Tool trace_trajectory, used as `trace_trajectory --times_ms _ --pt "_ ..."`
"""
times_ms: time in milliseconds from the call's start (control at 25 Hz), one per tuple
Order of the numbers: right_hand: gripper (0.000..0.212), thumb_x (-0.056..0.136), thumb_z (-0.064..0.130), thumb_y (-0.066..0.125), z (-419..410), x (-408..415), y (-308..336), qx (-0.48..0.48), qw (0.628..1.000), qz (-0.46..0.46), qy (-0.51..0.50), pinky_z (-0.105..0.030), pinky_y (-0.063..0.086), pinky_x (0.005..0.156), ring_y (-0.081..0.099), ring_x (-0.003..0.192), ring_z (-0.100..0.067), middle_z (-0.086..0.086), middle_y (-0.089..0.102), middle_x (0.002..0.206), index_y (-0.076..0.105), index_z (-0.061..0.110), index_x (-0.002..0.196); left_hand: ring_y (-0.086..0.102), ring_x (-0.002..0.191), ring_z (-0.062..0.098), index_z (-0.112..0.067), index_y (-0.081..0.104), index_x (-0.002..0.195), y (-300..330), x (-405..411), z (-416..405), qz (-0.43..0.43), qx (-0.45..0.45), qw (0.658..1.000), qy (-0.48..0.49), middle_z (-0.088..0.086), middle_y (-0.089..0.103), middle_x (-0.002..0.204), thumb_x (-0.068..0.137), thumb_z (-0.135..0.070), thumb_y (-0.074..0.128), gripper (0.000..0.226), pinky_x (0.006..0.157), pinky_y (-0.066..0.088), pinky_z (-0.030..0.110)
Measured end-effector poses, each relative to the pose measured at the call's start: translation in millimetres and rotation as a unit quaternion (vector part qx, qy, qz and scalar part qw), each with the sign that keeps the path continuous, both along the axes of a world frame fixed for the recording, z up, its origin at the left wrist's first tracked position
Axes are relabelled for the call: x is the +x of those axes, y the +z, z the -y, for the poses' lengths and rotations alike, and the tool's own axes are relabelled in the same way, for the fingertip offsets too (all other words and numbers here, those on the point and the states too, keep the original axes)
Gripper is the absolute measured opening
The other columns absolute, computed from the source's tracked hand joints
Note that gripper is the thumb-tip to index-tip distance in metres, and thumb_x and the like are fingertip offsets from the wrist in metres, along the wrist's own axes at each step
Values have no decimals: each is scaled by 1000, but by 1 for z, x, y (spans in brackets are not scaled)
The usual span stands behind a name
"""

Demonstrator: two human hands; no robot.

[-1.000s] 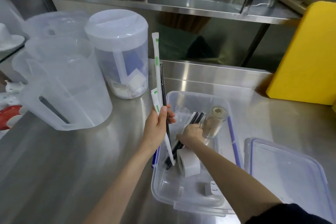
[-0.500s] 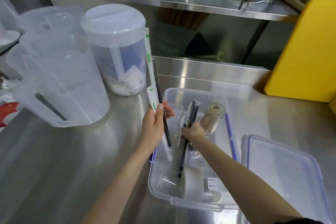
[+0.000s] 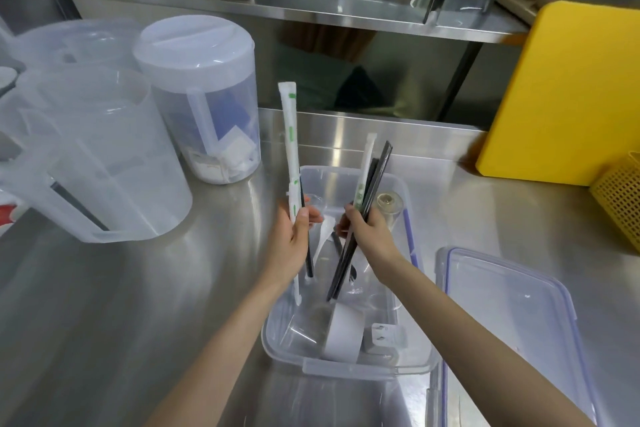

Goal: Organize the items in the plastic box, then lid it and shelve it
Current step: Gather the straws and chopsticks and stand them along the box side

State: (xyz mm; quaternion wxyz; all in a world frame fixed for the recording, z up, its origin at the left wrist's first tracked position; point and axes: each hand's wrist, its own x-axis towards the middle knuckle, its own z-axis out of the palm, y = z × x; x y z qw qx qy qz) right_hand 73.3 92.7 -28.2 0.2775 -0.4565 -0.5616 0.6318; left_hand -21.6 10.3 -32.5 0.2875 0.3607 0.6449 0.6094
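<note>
Clear plastic makes up the rectangular storage box (image 3: 408, 362) on the steel counter (image 3: 138, 322), and its blue-edged transparent lid (image 3: 512, 326) lies flat just beside it on the right, not yet fitted. A second ago the right hand (image 3: 367, 236) was down among the contents; now it has come up closed around a bunch of black sticks and one paper-wrapped straw (image 3: 375, 191), lifted so that only their lower ends hang over the box. The left hand (image 3: 294, 243) still clasps its own white-and-green paper-wrapped straws with a thin black stick (image 3: 291, 156), held nearly upright at the box's left edge. Both bundles now stand close together, which suggests the long pieces are being gathered into one group before going back in. A roll of white tape (image 3: 341, 333), a small glass bottle (image 3: 389, 206) and clear odds remain inside, so sorting is underway and lidding and shelving are ahead.
</note>
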Motion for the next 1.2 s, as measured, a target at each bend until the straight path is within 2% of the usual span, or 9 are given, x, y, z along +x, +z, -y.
trace_trajectory --times_ms 120,200,480,560,680,880,960,1040,1200 --pt "12 96 16 42 5 2 17 83 996 -40 13 -7 52 65 61 75 -5 3 60 75 51 8 95 65 90 13 -24 44 99 -4 5 0 -27 -29 999 -10 -4 62 87 94 -20 45 6 89 51 32" --pt "16 96 18 43 13 4 19 111 992 -42 30 -13 51 76 62 84 -4 7 63 84 54 8 101 64 98 22 -22 44 109 -4 8 2 -26 -40 999 -20 0 64 98 91 -23 51 19 92 51 38" --pt "9 93 18 50 33 8 14 91 991 -67 71 -30 50 89 60 91 -12 -13 64 95 56 24 97 63 101 7 -40 47 99 1 12 11 8 -36 997 -69 -5 64 104 86 -21 60 26 89 50 24" --pt "12 94 20 48 34 8 17 74 990 -90 81 -27 49 90 61 95 -11 -7 65 98 55 30 96 60 90 -12 -38 46 99 4 15 11 -12 -48 995 -91 -18 59 97 85 -14 61 31 77 48 7" --pt "13 94 22 46 36 9 21 77 988 -89 100 -25 46 91 60 95 -9 3 62 97 54 31 99 57 85 -6 -20 45 114 8 20 7 -53 -67 992 -89 -22 53 91 83 -7 63 38 69 43 -3" --pt "29 91 22 53 37 18 26 146 980 13 137 -22 46 89 62 102 -13 -10 65 108 52 9 116 57 86 10 -8 49 121 11 23 3 -89 -107 987 -78 -14 56 81 84 -2 56 38 60 43 -4" --pt "33 87 22 60 33 21 33 187 969 24 158 -16 46 87 60 94 2 9 63 99 51 14 118 60 82 2 -13 48 124 12 22 5 -74 -97 988 -95 -18 57 82 84 0 55 42 61 45 -3" --pt "48 83 18 65 27 21 40 196 967 2 164 -21 45 97 59 105 -1 14 61 106 45 23 127 58 81 -6 -18 46 125 11 20 6 -76 -90 988 -105 -17 59 86 85 -5 57 44 65 48 2" --pt "47 83 4 63 28 15 48 155 970 -89 165 -20 47 94 61 106 -16 -6 64 110 45 29 117 56 75 -5 -15 50 121 11 19 4 -87 -84 989 -84 -16 58 81 86 -6 56 37 62 46 3"
